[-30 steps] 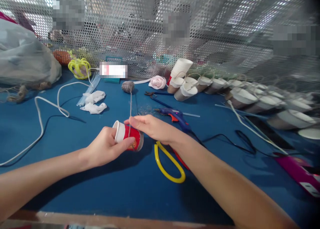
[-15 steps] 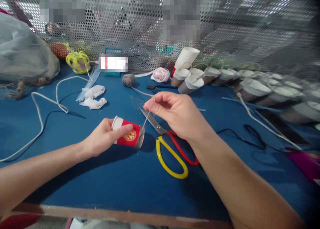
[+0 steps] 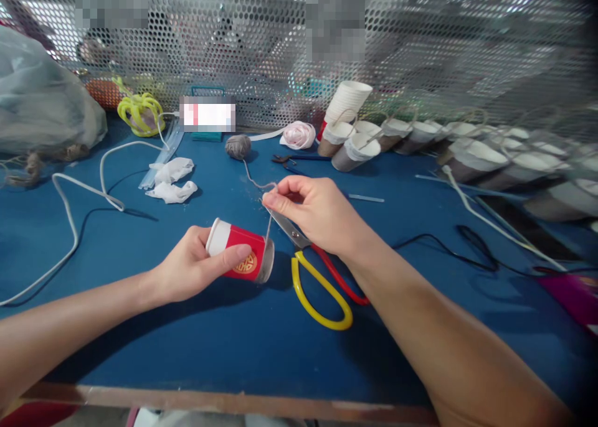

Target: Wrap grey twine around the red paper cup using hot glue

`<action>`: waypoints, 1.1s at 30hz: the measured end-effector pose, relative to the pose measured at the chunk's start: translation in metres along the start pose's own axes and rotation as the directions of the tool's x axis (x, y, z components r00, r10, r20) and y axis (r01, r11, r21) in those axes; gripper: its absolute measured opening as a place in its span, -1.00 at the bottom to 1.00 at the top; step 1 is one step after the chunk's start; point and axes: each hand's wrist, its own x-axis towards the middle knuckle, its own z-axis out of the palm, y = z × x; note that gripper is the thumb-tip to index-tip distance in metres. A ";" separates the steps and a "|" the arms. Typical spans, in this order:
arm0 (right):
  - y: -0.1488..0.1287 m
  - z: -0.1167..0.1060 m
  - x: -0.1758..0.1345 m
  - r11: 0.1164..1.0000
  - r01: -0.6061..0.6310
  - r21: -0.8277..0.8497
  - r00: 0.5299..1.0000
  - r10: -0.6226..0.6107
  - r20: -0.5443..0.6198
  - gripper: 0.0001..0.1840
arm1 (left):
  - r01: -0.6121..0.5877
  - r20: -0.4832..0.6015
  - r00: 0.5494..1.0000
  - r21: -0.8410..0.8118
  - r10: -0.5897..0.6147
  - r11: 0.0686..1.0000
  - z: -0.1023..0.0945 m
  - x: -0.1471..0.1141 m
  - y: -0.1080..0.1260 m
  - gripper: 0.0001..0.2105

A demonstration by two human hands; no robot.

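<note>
My left hand is closed round a red and white paper cup, tipped on its side with its base end toward the right. Grey yarn is wound about that end. Between thumb and fingertips, my right hand pinches the strand, which runs from the cup up to the fingers. From there it trails back to a grey yarn ball. Scissors with one yellow and one red handle lie on the table just under my right hand, which hides part of them.
Several grey-wrapped cups with string handles line the back right, beside stacked white cups. Pliers, a pink ribbon roll, crumpled white scraps and a white cable lie about. A perforated metal screen stands behind.
My right hand has shifted slightly left and down, and the strand to the yarn ball has gone slack. The cup has turned a little in my left hand, which keeps its hold.
</note>
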 end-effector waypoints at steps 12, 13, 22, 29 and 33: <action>0.004 0.008 -0.001 0.996 -0.071 0.055 0.992 0.064 0.105 -0.76 | -0.276 0.075 0.961 0.212 0.266 0.937 -0.005 -0.006 -0.001 -0.77; 0.004 0.008 -0.002 0.996 -0.073 0.053 0.991 0.067 0.112 -0.76 | -0.303 0.080 0.953 0.224 0.292 0.926 -0.005 -0.007 -0.001 -0.77; 0.004 0.012 -0.002 0.991 -0.107 0.075 0.980 0.093 0.174 -0.77 | -0.493 0.109 0.869 0.261 0.482 0.830 -0.006 -0.006 -0.002 -0.79; 0.006 0.015 -0.003 0.986 -0.129 0.108 0.971 0.103 0.216 -0.78 | -0.597 0.108 0.798 0.277 0.593 0.753 -0.007 -0.004 -0.002 -0.78; 0.007 0.017 -0.004 0.987 -0.128 0.099 0.966 0.102 0.236 -0.78 | -0.595 0.118 0.798 0.310 0.591 0.742 -0.007 -0.005 -0.002 -0.78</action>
